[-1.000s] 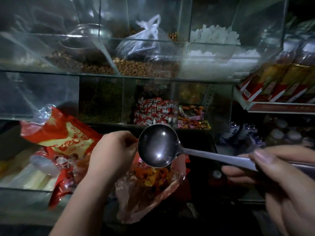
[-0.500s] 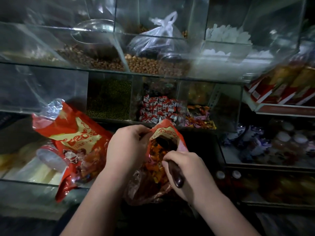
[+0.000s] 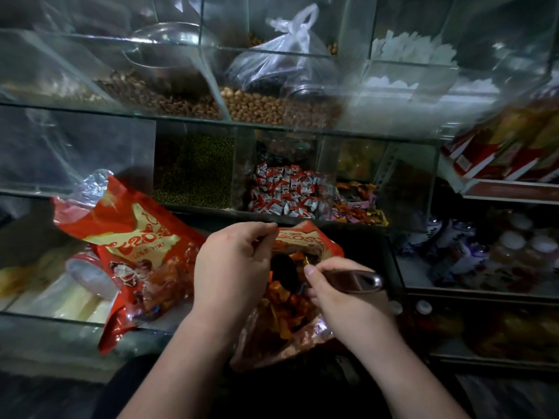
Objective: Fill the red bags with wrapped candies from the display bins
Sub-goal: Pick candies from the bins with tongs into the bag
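- The left hand [image 3: 233, 267] pinched the near-left rim of a red bag [image 3: 305, 241] between thumb and curled fingers, holding its mouth open in front of the person.
- The right hand [image 3: 344, 297] was curled round the handle of a metal ladle [image 3: 357, 279]. The ladle's dark bowl sat down inside the bag's mouth, among orange-wrapped candies [image 3: 281, 297] that showed through the bag's clear lower half.
- A second red bag [image 3: 136, 246] lay tilted on its side left of the left hand, resting on the glass top of a low case [image 3: 45, 322], with candies visible through its clear part.
- Behind the hands stood a glass bin of red-and-white wrapped candies [image 3: 287, 192]. Just beside it on the right were orange and pink wrapped sweets [image 3: 358, 207], and on its left a bin of small green beans [image 3: 193, 170].
- On the shelf above, a knotted clear plastic bag [image 3: 290, 52] rested on a bin of peanuts [image 3: 272, 108], and a clear scoop [image 3: 169, 40] lay in the bin to the left.
- Red-and-yellow packets [image 3: 508, 152] lined a shelf at the right — too blurred to read.
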Action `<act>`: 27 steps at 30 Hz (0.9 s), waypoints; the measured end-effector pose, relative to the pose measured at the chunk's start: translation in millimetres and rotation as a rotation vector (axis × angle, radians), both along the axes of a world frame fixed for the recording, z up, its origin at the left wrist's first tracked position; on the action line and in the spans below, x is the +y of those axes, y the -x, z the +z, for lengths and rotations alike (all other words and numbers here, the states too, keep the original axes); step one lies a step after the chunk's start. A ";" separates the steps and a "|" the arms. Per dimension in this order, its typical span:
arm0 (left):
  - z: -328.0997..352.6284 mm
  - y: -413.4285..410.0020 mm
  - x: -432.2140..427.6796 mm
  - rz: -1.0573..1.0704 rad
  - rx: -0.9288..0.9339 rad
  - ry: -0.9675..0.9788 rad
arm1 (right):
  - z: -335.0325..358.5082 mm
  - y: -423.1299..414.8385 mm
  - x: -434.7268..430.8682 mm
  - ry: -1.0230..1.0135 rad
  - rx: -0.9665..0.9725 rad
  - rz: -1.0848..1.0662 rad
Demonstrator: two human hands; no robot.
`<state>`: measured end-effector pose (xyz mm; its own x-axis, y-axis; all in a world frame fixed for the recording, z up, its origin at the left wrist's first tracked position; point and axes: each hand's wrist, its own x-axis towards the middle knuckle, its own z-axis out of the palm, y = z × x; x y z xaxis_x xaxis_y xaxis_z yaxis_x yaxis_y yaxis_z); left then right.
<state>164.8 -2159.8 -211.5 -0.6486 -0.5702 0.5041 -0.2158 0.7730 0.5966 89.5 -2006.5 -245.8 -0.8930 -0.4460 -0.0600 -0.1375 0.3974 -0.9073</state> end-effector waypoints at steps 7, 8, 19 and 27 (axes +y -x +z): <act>-2.3 -0.1 -7.5 0.015 0.043 -0.049 | 2.1 2.6 9.5 0.323 -0.189 -0.172; -2.0 0.6 -7.3 0.011 0.044 -0.061 | 3.0 3.3 11.4 0.325 -0.194 -0.169; -1.2 -26.1 54.0 -0.385 0.332 0.098 | 24.5 12.5 43.1 0.472 -0.160 -0.196; -47.3 6.1 48.9 -0.101 -0.327 -0.171 | 44.8 17.5 78.7 0.551 -0.237 -0.164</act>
<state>158.7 -2110.8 -258.8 -0.8169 -0.5529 0.1641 -0.3438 0.6953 0.6312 72.0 -1927.7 -201.0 -0.9431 -0.3260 -0.0654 0.1164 -0.1394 -0.9834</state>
